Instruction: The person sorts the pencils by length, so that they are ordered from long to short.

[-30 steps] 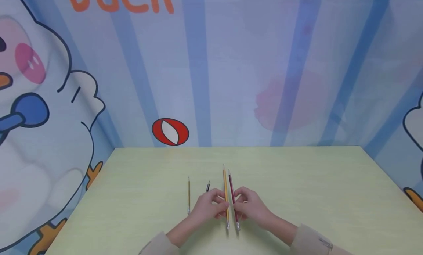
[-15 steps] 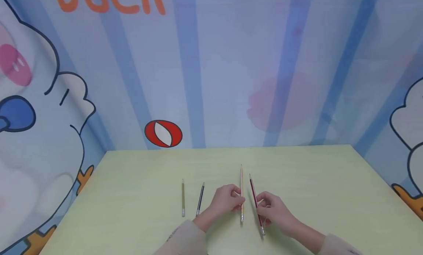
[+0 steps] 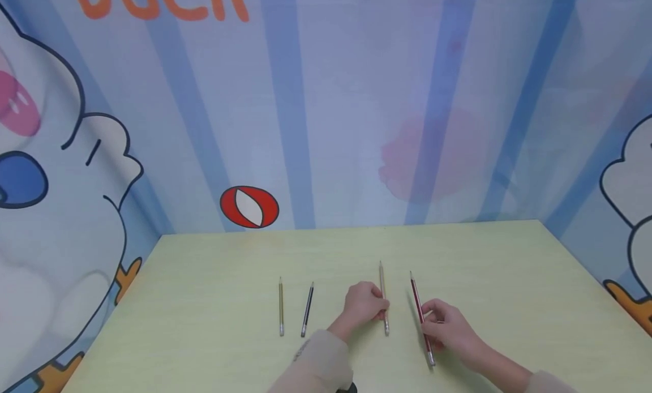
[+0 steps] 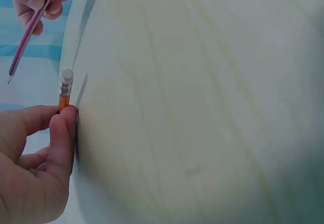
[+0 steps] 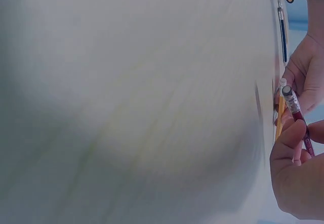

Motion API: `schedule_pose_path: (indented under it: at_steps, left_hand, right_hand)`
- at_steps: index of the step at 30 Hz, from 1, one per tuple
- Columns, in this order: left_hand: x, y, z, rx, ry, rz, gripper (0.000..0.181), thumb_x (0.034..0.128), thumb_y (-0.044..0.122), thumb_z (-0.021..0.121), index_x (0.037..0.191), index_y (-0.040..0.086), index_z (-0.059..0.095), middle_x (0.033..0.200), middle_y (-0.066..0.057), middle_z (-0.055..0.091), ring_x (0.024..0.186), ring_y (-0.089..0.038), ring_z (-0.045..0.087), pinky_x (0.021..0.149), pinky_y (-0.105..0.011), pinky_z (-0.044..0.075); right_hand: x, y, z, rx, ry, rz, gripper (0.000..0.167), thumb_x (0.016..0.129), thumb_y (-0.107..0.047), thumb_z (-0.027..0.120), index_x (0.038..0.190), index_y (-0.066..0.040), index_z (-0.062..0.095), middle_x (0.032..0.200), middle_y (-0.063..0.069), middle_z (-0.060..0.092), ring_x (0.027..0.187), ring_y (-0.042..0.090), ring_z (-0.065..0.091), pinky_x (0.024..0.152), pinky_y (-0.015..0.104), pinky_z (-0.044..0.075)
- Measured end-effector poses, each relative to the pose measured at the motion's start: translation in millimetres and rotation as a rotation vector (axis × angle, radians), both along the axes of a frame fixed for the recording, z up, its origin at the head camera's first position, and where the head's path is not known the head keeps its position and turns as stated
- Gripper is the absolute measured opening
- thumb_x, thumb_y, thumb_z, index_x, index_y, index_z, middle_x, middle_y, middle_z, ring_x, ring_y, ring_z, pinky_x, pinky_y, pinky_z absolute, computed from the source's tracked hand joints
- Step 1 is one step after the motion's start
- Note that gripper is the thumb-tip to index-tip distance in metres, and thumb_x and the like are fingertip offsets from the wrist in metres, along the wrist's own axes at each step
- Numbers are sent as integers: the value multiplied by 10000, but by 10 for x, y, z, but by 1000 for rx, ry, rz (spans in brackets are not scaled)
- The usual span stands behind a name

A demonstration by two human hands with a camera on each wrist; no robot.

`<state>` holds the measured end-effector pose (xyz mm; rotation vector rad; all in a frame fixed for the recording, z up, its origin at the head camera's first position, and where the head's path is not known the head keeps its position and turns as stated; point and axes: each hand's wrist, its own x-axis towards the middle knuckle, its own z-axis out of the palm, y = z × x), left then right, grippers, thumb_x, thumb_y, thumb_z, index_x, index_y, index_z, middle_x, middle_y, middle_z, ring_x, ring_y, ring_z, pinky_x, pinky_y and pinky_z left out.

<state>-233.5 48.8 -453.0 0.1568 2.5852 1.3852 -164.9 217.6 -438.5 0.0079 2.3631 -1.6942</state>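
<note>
My left hand pinches an orange-yellow pencil between thumb and fingers, its tip toward the back of the table and its white eraser toward me. In the left wrist view the eraser end of this orange pencil sticks up past the fingertips. To the right, my right hand holds a dark red pencil, leaning with its tip up and to the left. The red pencil shows its metal ferrule and grey eraser end in the right wrist view.
Two more pencils lie on the pale yellow-green table left of my hands: a gold one and a dark one, roughly side by side. A blue striped cartoon backdrop rises behind the table's far edge.
Both hands have moved right with their pencils, and the gap between the orange and red pencils has widened. The dark pencil, partly covered by the left hand before, is now in full view.
</note>
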Motion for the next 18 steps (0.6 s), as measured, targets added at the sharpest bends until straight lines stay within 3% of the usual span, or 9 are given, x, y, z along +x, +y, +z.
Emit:
schedule_pose_path:
  at_steps: [7, 18]
  left_hand:
    - [-18, 57, -22, -26, 17, 56, 93, 709, 31, 655, 696, 58, 567, 498, -23, 607, 378, -52, 525, 394, -144, 407]
    - [-35, 55, -36, -56, -11, 46, 101, 740, 71, 649, 721, 77, 550, 490, -3, 590, 382, -47, 500, 406, -145, 383]
  right_hand:
    - [13, 20, 8, 7, 2, -15, 318, 748, 6, 525, 1043, 81, 431, 699, 6, 503, 508, 85, 444, 452, 209, 373]
    - [-8, 29, -7, -2, -24, -27, 327, 757, -7, 524, 1056, 78, 422, 699, 10, 504, 498, 94, 450, 451, 219, 380]
